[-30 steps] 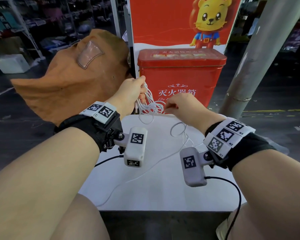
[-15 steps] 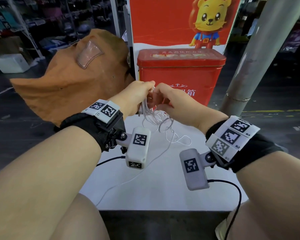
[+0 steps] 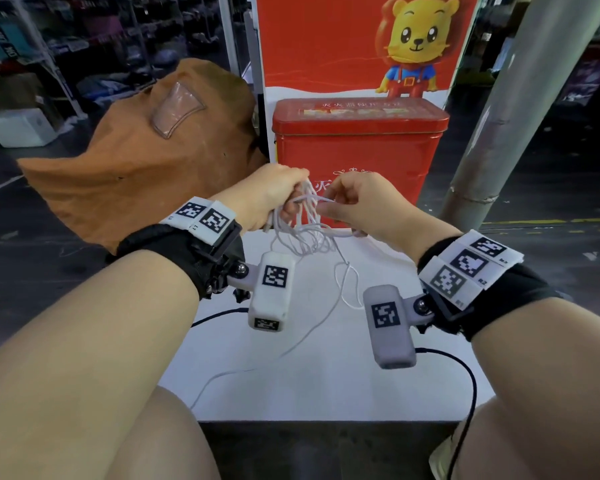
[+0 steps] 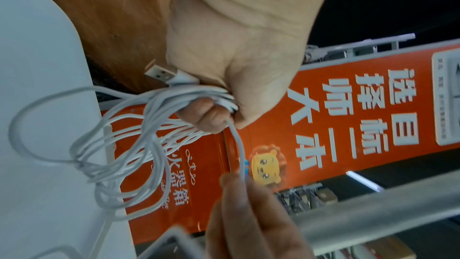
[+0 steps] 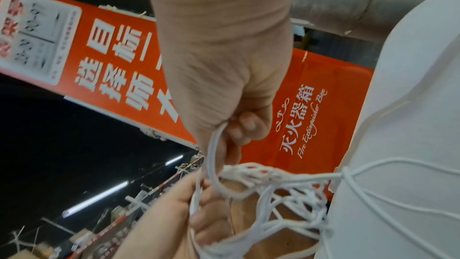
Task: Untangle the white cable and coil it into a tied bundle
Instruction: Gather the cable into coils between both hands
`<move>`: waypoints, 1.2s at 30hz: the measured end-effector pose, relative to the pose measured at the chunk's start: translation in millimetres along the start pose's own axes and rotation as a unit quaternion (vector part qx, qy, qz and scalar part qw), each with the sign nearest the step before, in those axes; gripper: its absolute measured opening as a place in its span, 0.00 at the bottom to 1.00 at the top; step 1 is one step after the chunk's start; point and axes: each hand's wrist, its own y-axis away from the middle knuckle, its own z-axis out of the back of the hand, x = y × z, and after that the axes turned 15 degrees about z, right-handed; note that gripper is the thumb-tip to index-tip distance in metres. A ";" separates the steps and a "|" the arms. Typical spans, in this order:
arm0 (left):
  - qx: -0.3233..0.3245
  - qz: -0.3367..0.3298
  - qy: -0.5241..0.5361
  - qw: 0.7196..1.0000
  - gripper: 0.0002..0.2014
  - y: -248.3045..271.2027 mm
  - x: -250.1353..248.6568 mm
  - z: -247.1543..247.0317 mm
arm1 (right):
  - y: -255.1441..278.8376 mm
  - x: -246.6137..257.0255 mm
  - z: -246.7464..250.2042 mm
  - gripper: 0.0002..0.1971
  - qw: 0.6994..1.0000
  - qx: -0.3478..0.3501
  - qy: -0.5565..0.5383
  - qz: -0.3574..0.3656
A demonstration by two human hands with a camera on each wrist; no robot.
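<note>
In the head view the white cable (image 3: 305,233) hangs as a bunch of loops above the white table (image 3: 326,375). My left hand (image 3: 291,199) grips the top of the loops in its fist. The left wrist view shows the loops (image 4: 139,145) and the USB plug (image 4: 159,72) sticking out beside the fist (image 4: 224,94). My right hand (image 3: 326,206), close to the right of the left, pinches one strand (image 5: 214,155) that runs into the left fist. The loose tail (image 3: 291,348) trails over the table toward me.
A red fire extinguisher box (image 3: 357,140) stands just behind the hands, under a red poster (image 3: 326,39). A brown cloth-covered bulk (image 3: 153,161) sits at the left and a grey pillar (image 3: 506,109) rises at the right. Black camera leads (image 3: 465,375) hang by my wrists.
My right hand rose from the table's loose cable to the left hand, then drew slightly right with a strand. The slack loop on the table shrank and the tail shifted.
</note>
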 end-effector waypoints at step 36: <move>0.087 -0.102 0.102 0.986 0.18 12.2 -10.8 12.8 | 13.4 -31.8 27.1 0.18 0.978 -0.132 -0.113 -0.115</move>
